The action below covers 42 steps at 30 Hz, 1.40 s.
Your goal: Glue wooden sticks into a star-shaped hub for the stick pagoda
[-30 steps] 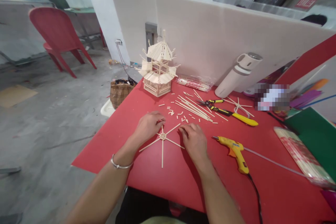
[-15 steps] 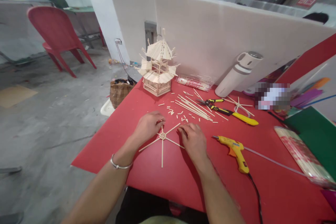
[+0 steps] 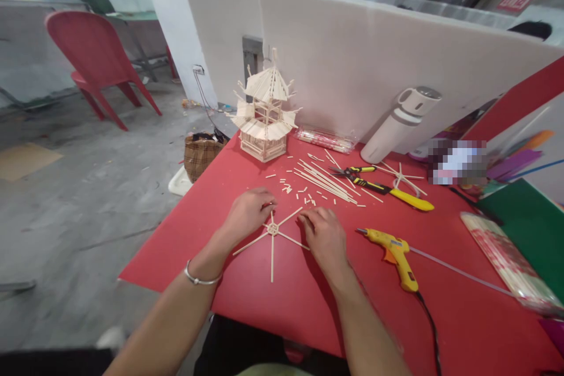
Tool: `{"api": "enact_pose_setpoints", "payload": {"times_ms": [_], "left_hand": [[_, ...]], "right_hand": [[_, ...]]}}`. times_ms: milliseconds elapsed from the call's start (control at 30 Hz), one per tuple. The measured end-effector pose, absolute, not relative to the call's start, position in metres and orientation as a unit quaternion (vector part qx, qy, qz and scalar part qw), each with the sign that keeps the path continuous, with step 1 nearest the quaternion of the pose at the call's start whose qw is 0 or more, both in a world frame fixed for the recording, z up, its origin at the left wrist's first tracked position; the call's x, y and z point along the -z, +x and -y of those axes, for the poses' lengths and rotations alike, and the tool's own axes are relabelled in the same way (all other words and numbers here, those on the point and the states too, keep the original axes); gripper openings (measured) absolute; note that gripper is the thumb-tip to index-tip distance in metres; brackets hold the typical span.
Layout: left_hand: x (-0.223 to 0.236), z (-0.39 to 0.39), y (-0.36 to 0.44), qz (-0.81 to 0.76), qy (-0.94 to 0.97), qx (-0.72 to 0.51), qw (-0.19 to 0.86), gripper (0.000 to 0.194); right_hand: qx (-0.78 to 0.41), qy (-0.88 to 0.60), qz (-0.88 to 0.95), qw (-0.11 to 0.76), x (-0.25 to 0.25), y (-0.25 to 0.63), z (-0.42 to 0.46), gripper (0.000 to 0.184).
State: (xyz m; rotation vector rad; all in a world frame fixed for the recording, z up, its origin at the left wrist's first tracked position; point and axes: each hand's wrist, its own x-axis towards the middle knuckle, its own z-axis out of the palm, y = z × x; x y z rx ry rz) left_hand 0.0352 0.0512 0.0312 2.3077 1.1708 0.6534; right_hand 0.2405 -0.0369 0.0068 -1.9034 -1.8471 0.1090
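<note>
Grey concrete floor, one red chair at back left, pale panel behind my red desk.

Counts on desk: 2 stick frames, 1 stick pagoda, 2 bagged stick packs (pack by the panel, pack at right), 1 yellow glue gun, 1 cutter with yellow-black handles, 1 flask. Loose long sticks and short offcuts too jumbled for an exact count.

Near frame: 6 spokes off 1 small hub, flat on desk in front of me, between my hands. One spoke points straight at me, its opposite points away; that's the near-far axis. Other four splay sideways. Far frame sits past the cutter.

Left hand: thumb and fingers close together at the away spoke's tip; can't tell if anything's pinched. Right hand: fingers curled just beside the right-hand spokes, grip unclear. Glue gun nozzle points left, towards my right hand.
</note>
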Motion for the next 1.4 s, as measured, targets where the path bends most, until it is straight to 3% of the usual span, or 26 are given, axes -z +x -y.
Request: {"api": "enact_pose_setpoints", "payload": {"times_ms": [533, 800, 1067, 1267, 1400], "left_hand": [[-0.028, -0.056, 0.034, -0.440, 0.843, -0.220, 0.218, 0.023], [-0.030, -0.067, 0.034, -0.437, 0.827, -0.236, 0.263, 0.026], [-0.051, -0.073, 0.053, -0.402, 0.861, -0.186, 0.248, 0.029], [-0.060, -0.075, 0.079, -0.395, 0.871, -0.166, 0.241, 0.025], [-0.061, -0.076, 0.106, -0.387, 0.880, -0.145, 0.235, 0.024]], "right_hand": [[-0.055, -0.710, 0.671, 0.206, -0.008, 0.238, 0.032, 0.027], [-0.091, -0.672, 0.718, 0.157, -0.043, 0.247, 0.043, 0.025], [-0.074, -0.710, 0.695, 0.083, -0.070, 0.352, 0.041, 0.032], [-0.061, -0.793, 0.606, 0.029, -0.062, 0.448, 0.041, 0.033], [-0.065, -0.791, 0.608, 0.017, -0.054, 0.467, 0.040, 0.032]]}}
